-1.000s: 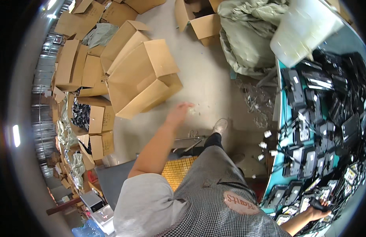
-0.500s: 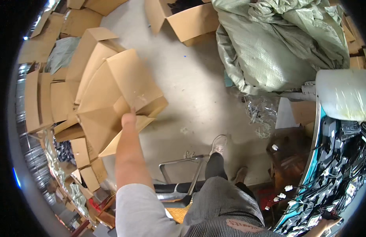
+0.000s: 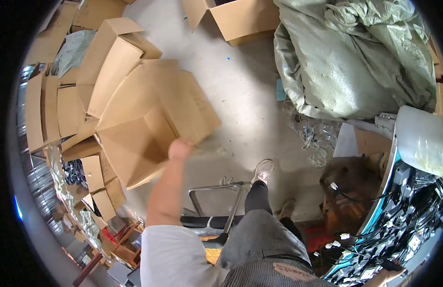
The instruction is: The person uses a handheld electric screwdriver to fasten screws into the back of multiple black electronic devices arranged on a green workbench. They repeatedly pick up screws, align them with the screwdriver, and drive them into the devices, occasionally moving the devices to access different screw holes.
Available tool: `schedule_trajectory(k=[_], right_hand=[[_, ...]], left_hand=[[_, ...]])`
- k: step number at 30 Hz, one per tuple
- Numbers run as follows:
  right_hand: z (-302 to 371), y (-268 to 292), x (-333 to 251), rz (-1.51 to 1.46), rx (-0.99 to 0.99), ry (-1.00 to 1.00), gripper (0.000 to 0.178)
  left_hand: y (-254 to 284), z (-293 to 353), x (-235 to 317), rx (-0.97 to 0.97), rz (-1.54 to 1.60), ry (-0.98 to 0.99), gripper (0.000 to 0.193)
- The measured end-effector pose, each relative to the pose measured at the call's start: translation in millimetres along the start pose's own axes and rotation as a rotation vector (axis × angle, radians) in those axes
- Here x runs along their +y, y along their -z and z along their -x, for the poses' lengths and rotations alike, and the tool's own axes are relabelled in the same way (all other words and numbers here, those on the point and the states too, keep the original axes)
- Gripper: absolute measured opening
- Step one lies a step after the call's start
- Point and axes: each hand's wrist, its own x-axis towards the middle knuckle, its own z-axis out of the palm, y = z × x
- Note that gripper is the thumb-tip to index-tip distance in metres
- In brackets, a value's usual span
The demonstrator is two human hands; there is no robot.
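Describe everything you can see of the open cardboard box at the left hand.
The box is plain brown and looks like corrugated cardboard. Its open mouth faces the camera, showing bare inner walls; the deepest part is shaded. Flaps spread outward, and the blurred right-hand one leans over the floor. It sits right of another open carton. The left hand is at its near right edge, apparently touching it, though blur hides the exact grip.

L arm (image 3: 168, 201) reaches fwd., nearly straight, w/ L hand (image 3: 180, 149) bunched at its end, slightly blurred, exact grip unclear; R hand (image 3: 392, 275) sits low, far out to the R, R forearm (image 3: 376, 281) mostly cut off.
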Motion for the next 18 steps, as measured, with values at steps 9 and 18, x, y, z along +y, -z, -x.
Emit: schedule_trajectory(k=[9, 18], right_hand=[[21, 26, -17, -0.058, -0.054, 0.007, 0.048], [78, 28, -49, -0.237, -0.037, 0.040, 0.046]], left_hand=[[-18, 133, 253, -0.179, 0.332, -0.333, 0.040], [-11, 193, 304, -0.308, 0.333, -0.360, 0.059]])
